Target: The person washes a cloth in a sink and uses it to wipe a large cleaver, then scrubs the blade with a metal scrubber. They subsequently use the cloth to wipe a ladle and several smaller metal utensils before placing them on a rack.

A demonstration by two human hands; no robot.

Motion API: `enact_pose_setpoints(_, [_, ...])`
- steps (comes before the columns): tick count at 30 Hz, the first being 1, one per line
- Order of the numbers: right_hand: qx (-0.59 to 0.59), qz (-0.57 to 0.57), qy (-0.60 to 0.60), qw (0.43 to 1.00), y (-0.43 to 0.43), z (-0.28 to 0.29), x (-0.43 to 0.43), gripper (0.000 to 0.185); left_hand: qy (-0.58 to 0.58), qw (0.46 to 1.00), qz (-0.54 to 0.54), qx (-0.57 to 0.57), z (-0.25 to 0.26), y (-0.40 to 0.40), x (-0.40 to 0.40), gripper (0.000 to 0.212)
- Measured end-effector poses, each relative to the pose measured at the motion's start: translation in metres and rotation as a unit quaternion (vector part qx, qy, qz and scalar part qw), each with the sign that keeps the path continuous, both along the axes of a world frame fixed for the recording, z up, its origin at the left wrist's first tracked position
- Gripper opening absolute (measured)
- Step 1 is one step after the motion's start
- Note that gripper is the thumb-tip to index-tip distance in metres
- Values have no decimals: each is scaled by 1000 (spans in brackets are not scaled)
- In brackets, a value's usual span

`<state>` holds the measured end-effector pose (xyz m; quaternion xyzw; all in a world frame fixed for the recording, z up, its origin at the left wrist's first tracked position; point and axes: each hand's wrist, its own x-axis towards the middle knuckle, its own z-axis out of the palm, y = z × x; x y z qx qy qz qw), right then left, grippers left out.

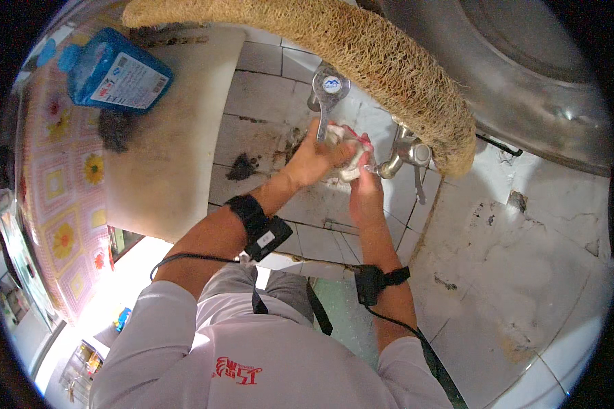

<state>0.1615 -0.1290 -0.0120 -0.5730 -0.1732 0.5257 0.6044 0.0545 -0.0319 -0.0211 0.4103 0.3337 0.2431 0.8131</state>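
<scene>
Between my two hands is a bunched, wet-looking whitish cloth [349, 171] with red edging. My left hand [309, 159] presses on it from the left, fingers over its folds. From the right, my right hand [367, 186] grips the same cloth, thumb up along its side. Just above my left hand a metal tap [332, 84] reaches down with its long lever, which passes in front of the fingers. A second metal tap [412, 153] has its spout close beside my right hand. Below both hands lies a stained, white-tiled basin [266, 97]. The hands cover much of the cloth.
A long dried loofah [389, 66] arches over the taps. Top right is a large metal pan [532, 87]. A blue labelled bottle [123, 71] stands by a beige board [169, 148], left of the basin. A flowered tablecloth [64, 214] and tiled ledge [491, 255] flank me.
</scene>
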Motion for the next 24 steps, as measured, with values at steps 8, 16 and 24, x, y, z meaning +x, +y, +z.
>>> enact_pose_setpoints(8, [40,-80,196,977,-3,2,5,61,100,971,-86,201,-1,3,-5,39])
enact_pose_setpoints(16, [131,-30,537,833,15,-18,1,47,130,859,87,488,18,-65,2,32])
enact_pose_setpoints(24, [94,-156,259,948,14,-54,-1,41,126,975,44,178,-18,-51,27,47])
